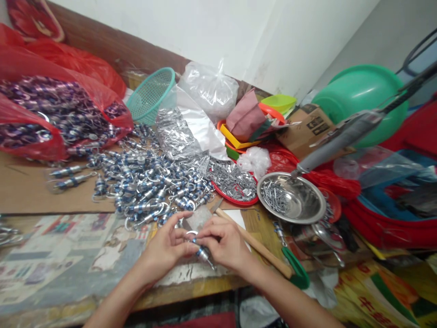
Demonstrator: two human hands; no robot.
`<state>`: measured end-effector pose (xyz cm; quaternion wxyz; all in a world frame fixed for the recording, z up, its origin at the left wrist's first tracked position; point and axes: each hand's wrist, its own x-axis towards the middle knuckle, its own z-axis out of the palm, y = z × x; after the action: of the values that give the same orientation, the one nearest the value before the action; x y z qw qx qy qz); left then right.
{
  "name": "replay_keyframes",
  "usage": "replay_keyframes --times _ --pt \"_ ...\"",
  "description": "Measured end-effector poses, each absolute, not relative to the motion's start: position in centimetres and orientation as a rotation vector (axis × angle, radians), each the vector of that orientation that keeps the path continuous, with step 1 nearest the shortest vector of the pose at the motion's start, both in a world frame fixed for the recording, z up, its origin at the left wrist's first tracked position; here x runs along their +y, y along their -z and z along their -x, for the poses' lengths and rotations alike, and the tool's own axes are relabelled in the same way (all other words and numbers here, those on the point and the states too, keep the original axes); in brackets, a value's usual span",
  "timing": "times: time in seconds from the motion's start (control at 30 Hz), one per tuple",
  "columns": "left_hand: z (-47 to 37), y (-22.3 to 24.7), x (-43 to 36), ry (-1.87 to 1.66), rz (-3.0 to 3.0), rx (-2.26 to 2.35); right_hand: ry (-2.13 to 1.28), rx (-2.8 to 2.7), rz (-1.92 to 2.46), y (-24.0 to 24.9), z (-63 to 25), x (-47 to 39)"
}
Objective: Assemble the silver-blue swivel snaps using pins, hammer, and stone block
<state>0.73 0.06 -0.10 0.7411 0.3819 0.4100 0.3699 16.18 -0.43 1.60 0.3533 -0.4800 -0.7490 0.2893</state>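
two hands, one part, worked near the front edge

left hand point(167, 243): thumb and fingers closed in a pinch on the ring end of a silver-and-blue part point(204, 256). right hand point(223, 239): fingertips also pinched on the part, from the other side. part sits between the hands, tilted, thin end pointing down and right towards the front edge of the bench point(184, 294). cannot tell if it touches the surface. both forearms cross that edge.

far side: a grey block point(200, 218) just beyond the fingers; behind it and to the left, a pile point(153, 182) of like parts, its near rim close to the left hand. pile spreads over cardboard point(23, 191) as far as the red bag point(116, 120).

left side: widest flat stretch, a printed sheet point(51, 269) running from the left hand out to the picture's edge.

right side: tighter. a wooden handle point(264, 253) slants from behind the right hand to a green clip point(297, 269) close to the front edge. past it, a red tray point(235, 201) of metal bits and a steel bowl point(312, 202) with pins point(273, 197); their rims meet or nearly so.
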Motion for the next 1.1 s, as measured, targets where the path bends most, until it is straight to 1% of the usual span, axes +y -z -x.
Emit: replay_keyframes --times 0.1,0.17,0.27,0.33,0.4,0.5,0.63,0.73,0.83,0.93,1.1 --pt "-0.8 0.0 0.0 -0.806 -0.838 0.899 -0.681 -1.884 1.254 -1.8 -16.6 -0.6" --pt "-0.8 0.0 0.0 -0.801 -0.843 0.906 -0.566 -1.815 1.298 -1.6 -18.0 -0.4" --pt "-0.8 0.0 0.0 -0.799 -0.850 0.913 -0.353 -1.817 1.547 -0.7 -21.6 -0.1" --pt "-0.8 0.0 0.1 -0.803 -0.850 0.914 -0.353 -1.951 1.723 0.1 -23.8 -0.1" --pt "-0.8 0.1 0.1 -0.808 -0.845 0.910 -0.374 -2.022 1.779 0.5 -25.0 -0.5" --pt "-0.9 0.0 0.2 -0.812 -0.838 0.916 -0.330 -1.905 1.664 0.1 -23.7 -1.3" --pt "-0.9 -0.2 0.1 -0.814 -0.833 0.946 -0.405 -1.921 1.521 -1.3 -19.2 -1.6" --pt "-0.9 -0.2 0.0 -0.816 -0.845 0.941 -0.424 -1.951 1.552 -1.3 -17.8 -0.9" --pt "-0.9 0.0 0.0 -0.815 -0.854 0.925 -0.437 -1.908 1.672 -1.0 -18.8 -0.1" --pt "-0.9 0.2 0.1 -0.825 -0.862 0.916 -0.344 -1.932 1.729 -1.6 -19.9 -0.1" --pt "-0.8 0.3 -0.1 -0.836 -0.855 0.917 -0.196 -2.184 1.400 -2.5 -18.0 -2.1"
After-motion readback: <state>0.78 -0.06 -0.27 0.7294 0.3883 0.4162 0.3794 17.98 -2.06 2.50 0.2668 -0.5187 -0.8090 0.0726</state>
